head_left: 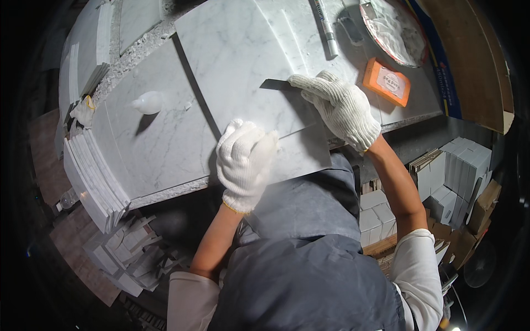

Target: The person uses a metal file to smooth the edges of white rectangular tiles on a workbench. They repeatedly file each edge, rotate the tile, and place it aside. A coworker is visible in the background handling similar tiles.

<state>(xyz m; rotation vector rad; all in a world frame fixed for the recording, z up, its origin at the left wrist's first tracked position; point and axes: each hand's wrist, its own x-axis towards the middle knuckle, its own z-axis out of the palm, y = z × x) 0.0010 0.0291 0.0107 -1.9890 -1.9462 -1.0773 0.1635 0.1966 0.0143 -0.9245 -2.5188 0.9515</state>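
Note:
My right hand [342,107], in a white knit glove, holds a thin dark scraper blade [274,84] over a grey-veined white marble slab [237,66]. The blade sticks out to the left of my fingertips. My left hand [245,160], gloved the same way, is closed at the near part of that slab, by a narrow crosswise line. Whatever its curled fingers hold, if anything, is hidden, and a whitish haze blurs its right side. Left of it, beyond a dark gap, another marble slab [160,143] bears a small translucent white bulb-shaped bottle [148,103].
On the right lie an orange block [386,81], a marker pen [327,27] and a round dish of white paste [395,30]. Stacked slabs [96,176] stand at the left edge. White boxes [464,165] and cardboard sit low right; offcuts [124,248] lie low left.

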